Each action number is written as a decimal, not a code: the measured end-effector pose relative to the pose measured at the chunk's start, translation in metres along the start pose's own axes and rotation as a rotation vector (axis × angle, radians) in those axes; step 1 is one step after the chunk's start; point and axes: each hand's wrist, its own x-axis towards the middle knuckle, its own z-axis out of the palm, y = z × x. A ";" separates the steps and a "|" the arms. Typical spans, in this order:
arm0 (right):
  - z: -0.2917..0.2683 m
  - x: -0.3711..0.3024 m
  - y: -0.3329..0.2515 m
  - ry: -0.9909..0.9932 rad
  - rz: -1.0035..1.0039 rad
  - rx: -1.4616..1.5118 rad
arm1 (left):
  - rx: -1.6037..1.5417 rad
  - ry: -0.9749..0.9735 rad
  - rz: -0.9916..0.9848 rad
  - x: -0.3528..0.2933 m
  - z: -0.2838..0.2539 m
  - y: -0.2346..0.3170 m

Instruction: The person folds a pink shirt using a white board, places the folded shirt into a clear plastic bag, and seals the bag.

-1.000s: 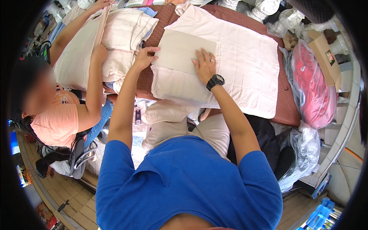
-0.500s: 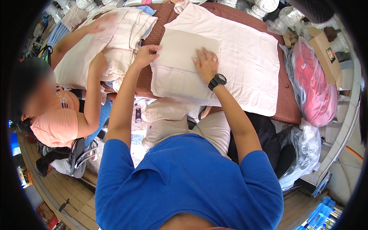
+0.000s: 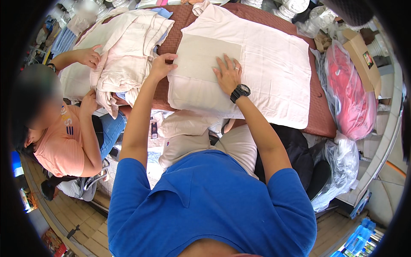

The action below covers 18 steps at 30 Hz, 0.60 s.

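Note:
A pale pinkish garment (image 3: 278,77) is spread over the brown-covered table in front of me. On its left part lies a flat grey-beige rectangular board (image 3: 203,51). My right hand (image 3: 228,78) rests flat near the board's right edge, fingers spread; a ring and a black wristwatch show. At the left edge of the board and garment is my left hand (image 3: 163,66), its fingers bent and its thumb apart from the forefinger. Both fingertips touch that edge. Whether anything is pinched between the hidden fingers is not plain.
On the left a co-worker in a peach shirt (image 3: 64,141) handles a pile of similar pale cloths (image 3: 128,51). To the right are a clear bag with red contents (image 3: 349,90) and an open cardboard box (image 3: 363,60). Wrapped white goods (image 3: 295,7) line the far side.
My right hand has slid slightly left with the board's edge, and my left hand has barely moved. The co-worker's hands have drawn back toward their body, and a cloth on their pile has shifted.

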 end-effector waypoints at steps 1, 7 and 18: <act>0.000 0.000 0.000 -0.003 0.002 -0.002 | -0.031 -0.007 -0.020 0.000 0.001 0.002; 0.003 -0.001 0.001 0.010 0.011 -0.007 | -0.185 -0.012 -0.093 -0.003 0.001 0.005; 0.005 0.001 0.001 0.005 -0.001 -0.010 | -0.160 -0.017 -0.058 0.000 0.002 -0.007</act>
